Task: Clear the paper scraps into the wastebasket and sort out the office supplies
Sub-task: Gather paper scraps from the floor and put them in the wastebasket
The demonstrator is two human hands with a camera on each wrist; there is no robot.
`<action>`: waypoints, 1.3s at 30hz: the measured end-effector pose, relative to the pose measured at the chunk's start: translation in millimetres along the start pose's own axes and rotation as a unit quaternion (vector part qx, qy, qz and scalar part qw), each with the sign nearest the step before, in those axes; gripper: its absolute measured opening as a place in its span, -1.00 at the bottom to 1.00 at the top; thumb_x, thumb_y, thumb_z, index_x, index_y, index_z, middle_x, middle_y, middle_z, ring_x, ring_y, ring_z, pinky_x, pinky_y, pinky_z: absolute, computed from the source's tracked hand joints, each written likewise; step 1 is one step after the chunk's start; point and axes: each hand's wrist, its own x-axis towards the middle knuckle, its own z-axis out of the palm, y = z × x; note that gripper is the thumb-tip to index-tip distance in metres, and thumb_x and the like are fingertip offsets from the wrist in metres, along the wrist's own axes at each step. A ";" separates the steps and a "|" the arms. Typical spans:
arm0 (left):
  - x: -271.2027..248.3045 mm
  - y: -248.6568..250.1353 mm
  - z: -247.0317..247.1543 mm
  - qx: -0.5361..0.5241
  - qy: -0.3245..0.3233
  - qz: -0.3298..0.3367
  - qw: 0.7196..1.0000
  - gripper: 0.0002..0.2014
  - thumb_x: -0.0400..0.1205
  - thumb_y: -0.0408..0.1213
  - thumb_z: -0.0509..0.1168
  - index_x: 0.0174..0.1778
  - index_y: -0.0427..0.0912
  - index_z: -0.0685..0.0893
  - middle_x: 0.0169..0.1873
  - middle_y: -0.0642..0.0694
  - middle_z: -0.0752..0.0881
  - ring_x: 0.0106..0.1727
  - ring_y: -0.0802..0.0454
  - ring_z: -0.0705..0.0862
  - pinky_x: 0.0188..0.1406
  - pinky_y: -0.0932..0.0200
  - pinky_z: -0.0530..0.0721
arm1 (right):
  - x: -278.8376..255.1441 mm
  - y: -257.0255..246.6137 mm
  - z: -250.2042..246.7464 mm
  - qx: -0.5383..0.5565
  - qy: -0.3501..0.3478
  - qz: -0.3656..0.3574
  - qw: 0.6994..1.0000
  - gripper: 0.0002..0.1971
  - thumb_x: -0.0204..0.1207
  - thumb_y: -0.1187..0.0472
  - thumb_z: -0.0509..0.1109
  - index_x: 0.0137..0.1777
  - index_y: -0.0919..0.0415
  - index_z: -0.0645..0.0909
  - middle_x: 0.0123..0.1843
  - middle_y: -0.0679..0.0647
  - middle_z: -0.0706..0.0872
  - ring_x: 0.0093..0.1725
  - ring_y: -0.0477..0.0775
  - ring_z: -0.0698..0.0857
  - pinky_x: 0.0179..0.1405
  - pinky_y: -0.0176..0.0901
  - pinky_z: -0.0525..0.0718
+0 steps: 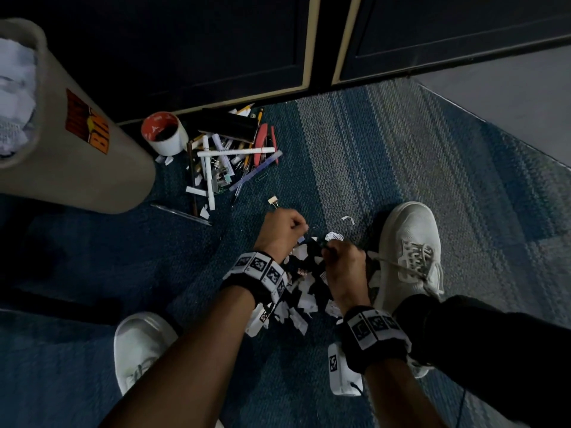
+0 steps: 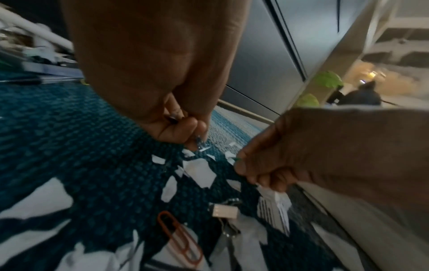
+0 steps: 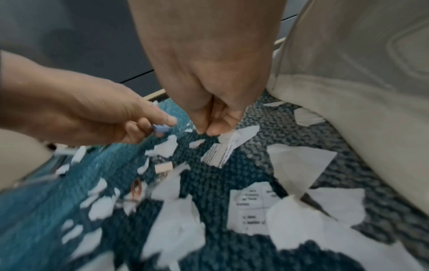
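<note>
Torn white paper scraps (image 1: 301, 299) litter the blue carpet between my shoes. My left hand (image 1: 301, 230) hovers just above them, fingers curled, pinching a small blue clip (image 3: 161, 129). My right hand (image 1: 329, 246) is beside it, fingertips pinched on a printed scrap (image 3: 223, 148) that hangs below the fingers (image 2: 274, 194); a green bit shows at its fingertip. An orange paper clip (image 2: 178, 240) and a beige binder clip (image 2: 224, 210) lie among the scraps. The beige wastebasket (image 1: 77, 156) stands at the left with paper inside.
A heap of pens, markers, a ruler and clips (image 1: 228, 156) lies by the dark cabinet (image 1: 216, 41), next to a tape roll (image 1: 163, 134). A gold binder clip (image 1: 273, 201) lies just beyond my left hand. My white shoes (image 1: 408, 242) (image 1: 139, 344) flank the scraps.
</note>
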 end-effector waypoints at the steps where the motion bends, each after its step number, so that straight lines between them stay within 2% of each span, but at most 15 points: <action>1: -0.2 4.3 3.3 0.021 -0.009 0.004 1.000 -0.86 0.60 -0.32 0.47 0.03 -0.26 0.79 -0.29 -0.06 0.73 -0.27 0.05 0.71 -0.16 0.16 0.72 | -0.1 1.4 -1.0 0.010 -0.003 0.008 1.000 -0.64 0.50 0.38 0.38 -0.46 0.18 0.36 -0.58 0.00 0.37 -0.50 0.12 0.37 -0.45 0.00 0.29; 5: -2.3 16.9 19.6 0.151 -0.020 0.015 0.988 -0.70 0.61 -0.20 0.46 0.24 -0.18 0.72 0.07 -0.25 0.73 0.13 -0.20 0.69 0.16 -0.06 0.69 | 6.3 3.3 -8.6 0.053 0.002 0.033 0.998 -0.86 0.51 0.35 0.42 -0.26 0.31 0.74 -0.43 0.16 0.72 -0.42 0.17 0.64 -0.37 -0.06 0.57; 10: -9.4 33.9 29.0 0.250 0.000 0.025 0.968 -0.83 0.74 -0.33 0.21 0.11 -0.27 0.68 0.08 -0.31 0.67 0.12 -0.31 0.67 0.07 -0.15 0.65 | 17.2 -3.9 -22.5 0.075 0.013 0.055 0.996 -0.82 0.51 0.38 0.44 -0.33 0.35 0.71 -0.49 0.11 0.64 -0.48 -0.02 0.52 -0.48 -0.34 0.38; 13: -9.7 46.0 30.7 0.267 -0.013 0.013 0.964 -0.81 0.74 -0.45 0.10 0.11 -0.35 0.62 0.13 -0.35 0.65 0.16 -0.34 0.66 0.08 -0.15 0.63 | 22.4 -5.9 -23.6 0.097 0.032 0.065 0.993 -0.87 0.51 0.38 0.45 -0.25 0.32 0.77 -0.37 0.17 0.76 -0.34 0.08 0.69 -0.33 -0.18 0.59; 15: -4.0 45.1 25.0 0.235 -0.030 -0.014 0.971 -0.82 0.71 -0.45 0.15 0.12 -0.36 0.64 0.14 -0.35 0.65 0.18 -0.35 0.65 0.15 -0.15 0.61 | 27.0 -6.8 -22.1 0.112 0.043 0.080 0.990 -0.92 0.51 0.35 0.48 -0.15 0.29 0.81 -0.29 0.21 0.80 -0.21 0.16 0.77 -0.16 -0.06 0.72; 17: 3.1 39.3 14.6 0.171 -0.030 -0.049 0.984 -0.84 0.65 -0.42 0.25 0.02 -0.34 0.73 0.02 -0.30 0.72 0.10 -0.31 0.69 0.14 -0.14 0.69 | 31.1 -10.2 -22.3 0.107 0.049 0.066 0.991 -0.91 0.52 0.32 0.47 -0.14 0.30 0.81 -0.32 0.20 0.79 -0.22 0.18 0.76 -0.19 -0.07 0.71; 21: 10.8 24.3 -18.1 0.037 0.019 -0.090 0.995 -0.83 0.62 -0.40 0.36 -0.24 -0.32 0.82 -0.30 -0.19 0.82 -0.33 -0.03 0.78 -0.20 0.10 0.78 | 43.3 -26.3 -23.2 0.097 0.046 0.033 0.994 -0.85 0.51 0.32 0.47 -0.25 0.39 0.75 -0.41 0.31 0.72 -0.36 -0.03 0.60 -0.40 -0.20 0.47; 23: 12.9 22.4 -40.7 -0.040 0.073 -0.101 0.991 -0.84 0.64 -0.40 0.36 -0.21 -0.28 0.82 -0.31 -0.14 0.82 -0.46 0.12 0.69 -0.34 0.25 0.69 | 53.5 -40.1 -21.2 0.091 0.022 0.026 0.995 -0.82 0.50 0.30 0.50 -0.27 0.41 0.73 -0.35 0.35 0.75 -0.40 -0.05 0.54 -0.42 -0.11 0.54; 25: 15.9 22.2 -63.9 -0.106 0.118 -0.108 0.981 -0.87 0.68 -0.41 0.33 -0.11 -0.28 0.78 -0.29 -0.11 0.80 -0.45 0.16 0.69 -0.41 0.27 0.68 | 67.5 -62.7 -19.1 0.078 -0.029 -0.008 0.996 -0.87 0.50 0.28 0.52 -0.20 0.37 0.77 -0.28 0.26 0.81 -0.36 -0.08 0.59 -0.35 -0.21 0.56; 28: 17.8 21.6 -91.8 -0.130 0.127 -0.055 0.982 -0.84 0.73 -0.42 0.25 0.13 -0.21 0.71 -0.08 -0.07 0.76 -0.02 -0.05 0.77 -0.02 0.08 0.79 | 91.9 -99.6 -19.7 0.104 -0.114 -0.043 0.987 -0.75 0.47 0.22 0.58 0.13 0.25 0.77 -0.07 0.10 0.82 -0.17 -0.08 0.69 -0.05 -0.27 0.60; 30: 17.8 13.2 -100.3 -0.015 0.122 -0.020 0.992 -0.70 0.72 -0.40 0.26 0.36 -0.12 0.66 0.25 -0.11 0.68 0.30 -0.10 0.64 0.36 0.06 0.60 | 104.3 -108.4 -25.9 0.069 -0.142 -0.038 0.987 -0.57 0.44 0.18 0.62 0.30 0.22 0.70 0.01 0.08 0.77 0.00 -0.01 0.69 0.06 -0.27 0.55; 32: 7.3 4.3 -97.3 0.062 0.128 -0.019 0.990 -0.65 0.72 -0.38 0.26 0.42 -0.05 0.63 0.47 -0.09 0.51 0.47 -0.07 0.50 0.54 0.02 0.43 | 104.3 -99.2 -35.1 -0.001 -0.151 -0.037 0.988 -0.76 0.46 0.21 0.58 0.10 0.23 0.73 -0.10 0.10 0.70 -0.05 0.02 0.65 -0.03 -0.30 0.48; 33: -0.1 -1.1 -91.5 0.068 0.129 -0.024 0.989 -0.66 0.72 -0.38 0.26 0.39 -0.04 0.64 0.47 -0.08 0.51 0.45 -0.04 0.52 0.54 0.00 0.45 | 97.8 -89.2 -39.4 -0.039 -0.156 -0.041 0.986 -0.90 0.49 0.24 0.54 -0.09 0.24 0.69 -0.17 0.13 0.66 -0.12 0.05 0.63 -0.10 -0.28 0.46; 35: -15.7 -9.9 -74.1 0.048 0.103 -0.023 0.993 -0.73 0.71 -0.40 0.28 0.27 -0.06 0.72 0.32 -0.08 0.67 0.23 0.05 0.65 0.39 0.10 0.59 | 80.0 -57.8 -39.5 -0.077 -0.144 -0.031 0.986 -0.86 0.48 0.31 0.51 -0.23 0.33 0.61 -0.21 0.20 0.68 -0.18 0.15 0.65 -0.22 -0.20 0.49; 39: -39.3 -23.1 -30.5 0.031 0.010 0.008 0.999 -0.79 0.62 -0.37 0.43 0.16 -0.13 0.79 0.07 -0.07 0.77 -0.05 0.18 0.66 0.25 0.18 0.68 | 34.6 -1.0 -21.1 -0.081 -0.052 -0.030 0.995 -0.81 0.37 0.30 0.58 -0.03 0.26 0.70 0.00 0.23 0.67 0.03 0.23 0.62 -0.04 -0.17 0.51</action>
